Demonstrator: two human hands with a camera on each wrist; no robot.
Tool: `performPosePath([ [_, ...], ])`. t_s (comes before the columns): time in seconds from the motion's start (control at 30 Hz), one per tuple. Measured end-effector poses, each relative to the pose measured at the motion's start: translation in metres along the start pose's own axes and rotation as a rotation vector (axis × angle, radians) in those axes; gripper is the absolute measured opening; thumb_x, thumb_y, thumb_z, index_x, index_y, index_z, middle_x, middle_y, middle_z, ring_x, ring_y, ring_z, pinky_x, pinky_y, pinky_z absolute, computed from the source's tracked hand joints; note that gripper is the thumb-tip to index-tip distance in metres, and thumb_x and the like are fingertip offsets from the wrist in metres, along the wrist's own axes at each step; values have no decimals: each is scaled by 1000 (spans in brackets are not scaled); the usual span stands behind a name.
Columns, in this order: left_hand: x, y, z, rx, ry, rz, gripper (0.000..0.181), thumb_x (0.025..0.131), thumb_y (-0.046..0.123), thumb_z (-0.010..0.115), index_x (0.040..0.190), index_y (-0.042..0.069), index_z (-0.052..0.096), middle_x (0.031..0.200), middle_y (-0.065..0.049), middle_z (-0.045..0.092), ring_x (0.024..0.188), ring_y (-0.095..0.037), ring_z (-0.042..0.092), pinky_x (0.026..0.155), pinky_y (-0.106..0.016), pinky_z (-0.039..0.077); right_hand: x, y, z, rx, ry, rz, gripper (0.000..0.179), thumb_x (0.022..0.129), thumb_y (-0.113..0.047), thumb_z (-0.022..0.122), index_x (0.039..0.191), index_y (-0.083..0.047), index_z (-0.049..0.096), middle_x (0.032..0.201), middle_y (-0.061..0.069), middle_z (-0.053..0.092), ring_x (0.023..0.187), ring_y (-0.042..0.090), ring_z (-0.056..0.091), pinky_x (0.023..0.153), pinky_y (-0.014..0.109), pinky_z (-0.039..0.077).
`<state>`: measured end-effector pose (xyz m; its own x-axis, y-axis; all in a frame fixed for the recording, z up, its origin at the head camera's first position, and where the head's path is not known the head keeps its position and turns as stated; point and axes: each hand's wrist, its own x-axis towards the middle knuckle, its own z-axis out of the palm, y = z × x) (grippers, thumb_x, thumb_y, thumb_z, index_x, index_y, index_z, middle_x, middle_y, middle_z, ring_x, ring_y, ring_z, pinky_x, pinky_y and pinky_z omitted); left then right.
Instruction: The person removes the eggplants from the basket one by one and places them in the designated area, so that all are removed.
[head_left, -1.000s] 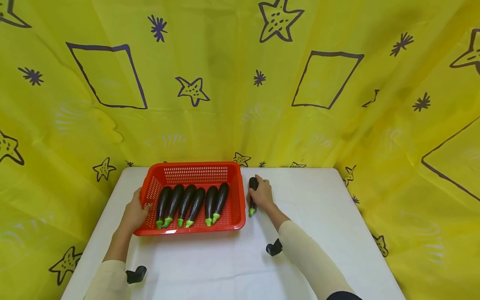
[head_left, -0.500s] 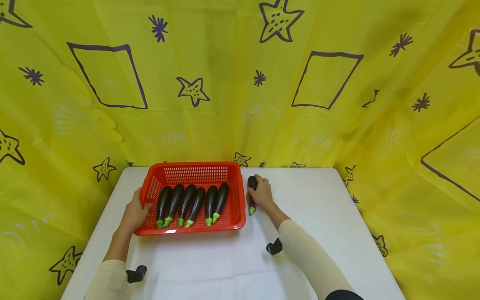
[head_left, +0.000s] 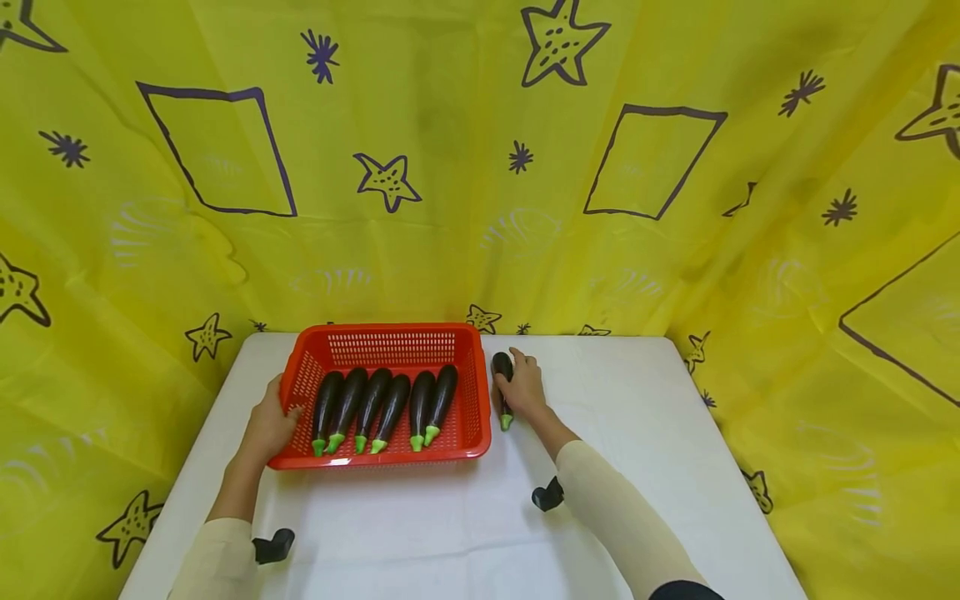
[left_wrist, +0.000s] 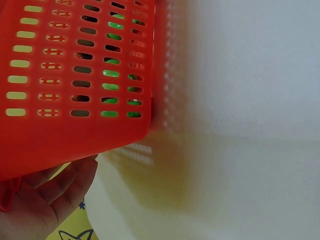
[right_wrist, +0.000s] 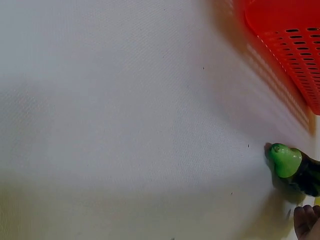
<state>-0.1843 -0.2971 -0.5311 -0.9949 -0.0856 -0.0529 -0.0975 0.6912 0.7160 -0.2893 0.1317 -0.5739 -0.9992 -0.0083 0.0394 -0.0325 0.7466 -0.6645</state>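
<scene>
My left hand (head_left: 271,423) grips the left rim of a red plastic basket (head_left: 375,464), thumb over the edge. Its curled fingers (left_wrist: 75,187) show beneath the rim in the left wrist view. Inside lie several dark eggplants (head_left: 393,408) with green stem ends toward me. Right of the basket, one more eggplant (head_left: 507,405) lies on the white table. My right hand (head_left: 525,385) is over its upper part, with the thumb across it and a small gap at the index finger. In the right wrist view, the visible fingertips (right_wrist: 302,217) stand apart from that eggplant (right_wrist: 305,175).
A white cloth-covered table (head_left: 390,533) reaches back to a yellow patterned curtain (head_left: 450,250) that encloses it on the back and sides. Small black camera mounts (head_left: 273,547) stick out from both wrists.
The loose eggplant has turned slightly, its top shifting left toward the basket and its stem end to the right. My right index finger has loosened from it. The left hand and basket stay put.
</scene>
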Motion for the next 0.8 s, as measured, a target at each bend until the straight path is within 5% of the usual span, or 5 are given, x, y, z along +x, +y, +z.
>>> performPosePath([
  [0.43,0,0,0,-7,-10,-9,70,100,-2,55,156,-14,15,131,-48,49,105,-57,61,87,-66,52,-1,2,0,65,-13,16,57,96,-12,64,147,8,49,125,30,59,115,42,60,100,54,49],
  [0.8,0,0,0,-8,-14,-10,71,101,-2,55,157,-14,13,132,-48,48,106,-57,61,87,-66,53,0,3,-4,47,52,69,58,93,-13,63,144,12,50,124,33,58,110,43,61,98,53,51],
])
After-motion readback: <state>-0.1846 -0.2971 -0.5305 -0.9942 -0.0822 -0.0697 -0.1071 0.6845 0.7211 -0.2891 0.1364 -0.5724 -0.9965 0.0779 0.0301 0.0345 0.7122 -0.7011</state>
